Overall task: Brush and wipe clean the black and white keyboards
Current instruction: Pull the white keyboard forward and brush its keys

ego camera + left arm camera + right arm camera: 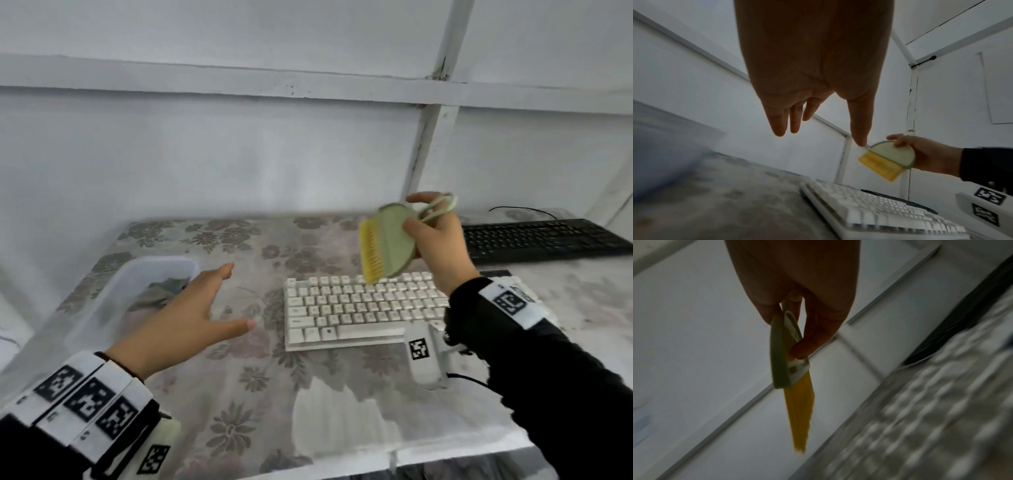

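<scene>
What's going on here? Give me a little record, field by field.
right hand: grips brush, held above white keyboard
brush bristles: yellow, not touching the keys
left hand: fingers straight, holding nothing, beside tub
tub: clear plastic, cloth inside
black keyboard: far right, untouched
table: floral cover
</scene>
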Tool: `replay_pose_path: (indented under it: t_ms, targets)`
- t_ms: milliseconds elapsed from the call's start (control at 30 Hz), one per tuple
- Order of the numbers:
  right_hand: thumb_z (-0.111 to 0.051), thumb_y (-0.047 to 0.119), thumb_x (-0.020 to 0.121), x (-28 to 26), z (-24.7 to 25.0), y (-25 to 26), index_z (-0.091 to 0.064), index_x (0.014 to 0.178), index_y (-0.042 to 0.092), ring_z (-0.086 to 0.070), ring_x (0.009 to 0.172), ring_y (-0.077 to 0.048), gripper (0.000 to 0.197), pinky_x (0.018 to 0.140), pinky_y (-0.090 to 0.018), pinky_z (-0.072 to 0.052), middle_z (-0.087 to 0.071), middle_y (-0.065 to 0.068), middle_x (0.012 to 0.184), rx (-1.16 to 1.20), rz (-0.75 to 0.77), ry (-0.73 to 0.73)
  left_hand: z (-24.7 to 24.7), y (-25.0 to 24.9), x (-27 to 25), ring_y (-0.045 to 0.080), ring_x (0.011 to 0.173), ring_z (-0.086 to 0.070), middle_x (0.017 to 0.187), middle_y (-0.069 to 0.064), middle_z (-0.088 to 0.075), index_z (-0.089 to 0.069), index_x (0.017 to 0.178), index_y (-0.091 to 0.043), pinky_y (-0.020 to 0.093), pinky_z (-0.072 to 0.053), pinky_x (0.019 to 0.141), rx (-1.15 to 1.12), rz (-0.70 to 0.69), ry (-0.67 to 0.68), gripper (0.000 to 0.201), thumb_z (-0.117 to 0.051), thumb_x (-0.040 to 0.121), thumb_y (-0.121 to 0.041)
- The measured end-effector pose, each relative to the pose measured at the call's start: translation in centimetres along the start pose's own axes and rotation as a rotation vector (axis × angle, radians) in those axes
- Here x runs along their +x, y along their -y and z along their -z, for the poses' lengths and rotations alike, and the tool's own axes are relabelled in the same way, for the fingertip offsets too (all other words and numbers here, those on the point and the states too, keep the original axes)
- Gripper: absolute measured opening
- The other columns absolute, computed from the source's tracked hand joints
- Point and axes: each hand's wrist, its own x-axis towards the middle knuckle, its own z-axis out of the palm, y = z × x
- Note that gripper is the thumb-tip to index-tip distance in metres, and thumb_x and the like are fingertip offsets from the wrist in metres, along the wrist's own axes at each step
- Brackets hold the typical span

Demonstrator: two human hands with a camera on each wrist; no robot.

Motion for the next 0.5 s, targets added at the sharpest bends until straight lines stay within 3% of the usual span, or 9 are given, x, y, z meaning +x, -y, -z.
replay_pose_path:
  t_ms: [100, 167, 233, 300, 333, 400, 467, 500]
  targets:
    - [-0.050, -0.003, 0.089, 1.3, 6.9, -1.8, -0.056, 0.092, 0.020, -0.059, 0.067, -0.005, 0.024, 0.056, -0.020, -0.049, -0.058, -0.003, 0.083, 0.014, -0.060, -0.109, -2.5, -2.2, 1.4, 0.013, 0.138, -0.026, 0.153, -0.014, -0.017, -0.006, 0.148, -0.033, 0.032, -0.030, 0.110, 0.000, 0.030, 0.018, 0.104, -0.062, 0.066, -0.063]
    - [-0.050, -0.003, 0.091, 1.8, 11.1, -2.8, -0.055, 0.084, 0.021, -0.058, 0.053, 0.003, 0.025, 0.049, -0.016, -0.048, -0.057, -0.001, 0.078, 0.018, -0.109, -0.170, -4.0, -3.4, 2.5, 0.013, 0.135, -0.031, 0.152, -0.012, -0.021, -0.008, 0.148, -0.032, 0.030, -0.034, 0.107, 0.023, 0.043, 0.033, 0.115, -0.061, 0.056, -0.074]
    - [-0.049, 0.000, 0.091, 2.2, 14.4, -3.7, -0.055, 0.080, 0.022, -0.057, 0.051, 0.001, 0.025, 0.044, -0.014, -0.046, -0.056, -0.002, 0.075, 0.040, -0.180, -0.213, -5.0, -4.1, 3.1, 0.010, 0.129, -0.037, 0.146, -0.017, -0.030, -0.016, 0.145, -0.037, 0.025, -0.036, 0.103, 0.053, 0.053, 0.052, 0.112, -0.065, 0.052, -0.076]
    - [-0.050, 0.002, 0.091, 2.6, 17.4, -4.7, -0.055, 0.079, 0.022, -0.056, 0.060, -0.007, 0.024, 0.047, -0.018, -0.046, -0.055, -0.003, 0.077, 0.048, -0.266, -0.245, -5.9, -5.2, 3.6, -0.003, 0.110, -0.044, 0.120, -0.034, -0.039, -0.028, 0.119, -0.054, 0.012, -0.038, 0.087, 0.034, 0.053, 0.067, 0.100, -0.063, 0.031, -0.086]
    - [-0.051, 0.003, 0.091, 2.9, 18.8, -5.2, -0.056, 0.079, 0.022, -0.054, 0.065, -0.011, 0.023, 0.050, -0.021, -0.047, -0.056, -0.003, 0.079, 0.044, -0.314, -0.259, -6.3, -5.7, 3.9, -0.009, 0.100, -0.044, 0.108, -0.038, -0.036, -0.030, 0.107, -0.055, 0.007, -0.037, 0.081, 0.017, 0.056, 0.068, 0.099, -0.058, 0.018, -0.090]
    - [-0.052, 0.005, 0.090, 3.4, 20.6, -6.4, -0.058, 0.080, 0.022, -0.054, 0.071, -0.014, 0.020, 0.053, -0.025, -0.047, -0.058, -0.003, 0.083, 0.050, -0.397, -0.269, -6.7, -5.5, 4.4, -0.005, 0.104, -0.049, 0.107, -0.036, -0.039, -0.030, 0.113, -0.051, 0.014, -0.040, 0.089, -0.002, 0.081, 0.090, 0.111, -0.060, 0.013, -0.090]
    - [-0.052, 0.006, 0.090, 3.7, 22.1, -7.5, -0.058, 0.082, 0.023, -0.055, 0.072, -0.015, 0.019, 0.055, -0.026, -0.046, -0.059, -0.002, 0.084, 0.077, -0.470, -0.267, -7.4, -4.7, 5.1, 0.006, 0.116, -0.051, 0.120, -0.025, -0.050, -0.028, 0.130, -0.043, 0.028, -0.039, 0.103, 0.004, 0.114, 0.114, 0.124, -0.072, 0.021, -0.082]
    - [-0.053, 0.008, 0.090, 3.8, 22.7, -7.9, -0.059, 0.082, 0.024, -0.055, 0.073, -0.015, 0.019, 0.058, -0.027, -0.044, -0.060, -0.002, 0.086, 0.089, -0.505, -0.267, -7.7, -4.6, 5.3, 0.008, 0.118, -0.050, 0.126, -0.019, -0.050, -0.027, 0.137, -0.039, 0.030, -0.037, 0.105, 0.025, 0.128, 0.122, 0.128, -0.076, 0.025, -0.076]
